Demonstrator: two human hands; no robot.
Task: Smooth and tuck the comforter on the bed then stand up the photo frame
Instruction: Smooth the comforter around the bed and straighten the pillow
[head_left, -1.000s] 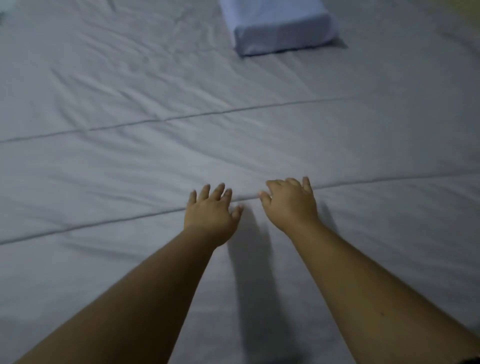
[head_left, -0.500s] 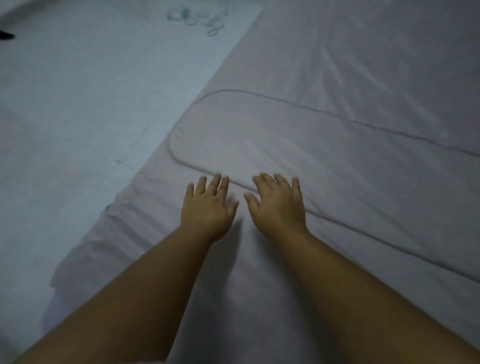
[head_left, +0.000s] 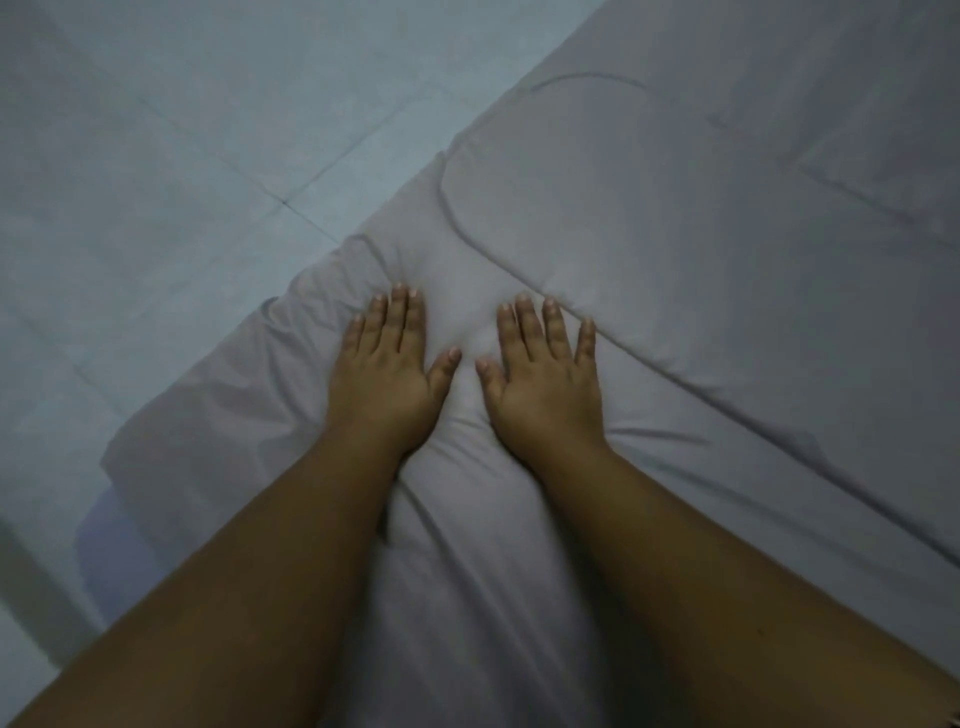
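Grey quilted fabric fills the head view from 12 round to 6 o'clock: the comforter (head_left: 701, 249) lies over the bed, its corner bunched into soft folds (head_left: 322, 280) toward 9 o'clock, where it meets the tiled floor (head_left: 156, 156). The left hand (head_left: 384, 374) and right hand (head_left: 545, 384) lie flat at centre, just beside each other. Their fingers are straight and released, and the palms press the fabric and grasp nothing. The right hand's fingertips (head_left: 551, 312) lie at the curved stitched seam (head_left: 460, 228). Creases run back from both wrists toward 6 o'clock. The risk, as I judge it, is that pushing both palms on toward 10 o'clock would shove loose filling into the corner and deepen the gathers instead of flattening them. It could also slide the edge off the bed onto the floor, leaving little to tuck. Uneven pressure between the hands could skew the seam. The photo frame is not in view, so that step looks not yet begun.
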